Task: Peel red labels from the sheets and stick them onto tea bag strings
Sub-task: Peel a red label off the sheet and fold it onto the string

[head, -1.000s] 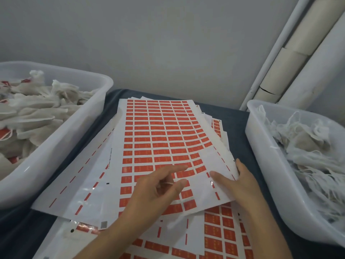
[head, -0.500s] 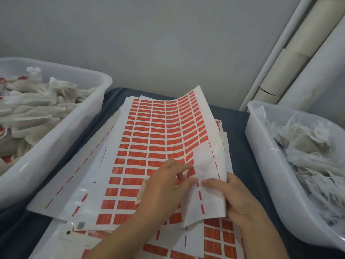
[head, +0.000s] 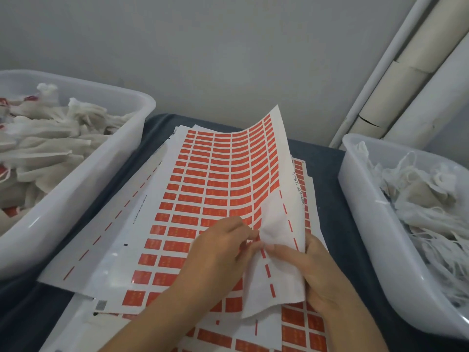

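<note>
A white sheet of red labels (head: 215,179) lies on top of a pile of similar sheets (head: 299,326) in the middle of the table. Its right edge is curled up off the pile. My right hand (head: 317,273) grips that lifted edge, thumb on top and fingers underneath. My left hand (head: 223,252) pinches at a red label near the bare right strip of the sheet. The label itself is mostly hidden by my fingertips. Tea bags with strings (head: 426,199) fill the right bin.
A white plastic bin (head: 101,179) at the left holds tea bags, some with red labels. Another white bin (head: 368,224) stands at the right. The table has a dark blue cover (head: 327,158). Cardboard tubes and a pipe (head: 406,62) lean in the back right corner.
The sheet's right edge went from flat to curled high off the pile as my right hand took hold of it. My left hand closed from loosely open into a pinch at the labels.
</note>
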Tool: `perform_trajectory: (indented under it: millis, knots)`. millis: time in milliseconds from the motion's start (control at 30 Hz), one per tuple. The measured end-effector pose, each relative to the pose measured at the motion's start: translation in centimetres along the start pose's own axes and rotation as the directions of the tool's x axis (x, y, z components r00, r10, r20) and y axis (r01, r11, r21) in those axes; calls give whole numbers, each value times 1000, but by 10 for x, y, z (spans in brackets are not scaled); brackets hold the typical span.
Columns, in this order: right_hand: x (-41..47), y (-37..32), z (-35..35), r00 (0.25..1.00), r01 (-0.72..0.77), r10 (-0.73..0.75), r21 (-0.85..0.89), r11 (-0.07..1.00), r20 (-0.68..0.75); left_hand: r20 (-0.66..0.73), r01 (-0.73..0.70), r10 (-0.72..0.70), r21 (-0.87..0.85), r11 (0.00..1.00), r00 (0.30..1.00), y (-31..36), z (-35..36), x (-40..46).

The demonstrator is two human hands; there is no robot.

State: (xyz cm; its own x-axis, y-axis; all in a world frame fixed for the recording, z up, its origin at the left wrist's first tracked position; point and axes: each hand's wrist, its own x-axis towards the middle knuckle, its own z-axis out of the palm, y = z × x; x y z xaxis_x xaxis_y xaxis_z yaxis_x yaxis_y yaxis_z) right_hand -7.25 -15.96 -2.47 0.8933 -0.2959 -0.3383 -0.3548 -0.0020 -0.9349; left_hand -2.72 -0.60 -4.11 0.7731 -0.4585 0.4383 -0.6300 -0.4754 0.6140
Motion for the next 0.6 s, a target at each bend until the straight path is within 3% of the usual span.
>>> perform_trajectory:
  millis: [300, 467, 600]
  knots:
    - [0, -1, 2, 996, 21, -34, -149, 989, -86, 50, -183, 178, 116, 976, 983, 3, -9, 2]
    - [-1, -3, 5, 998, 14, -24, -178, 984, -52, 82, -181, 172, 116, 977, 982, 2, -12, 1]
    - [-2, -4, 5, 999, 22, -27, -111, 994, -42, 88, -83, 79, 37, 996, 993, 0, -11, 2]
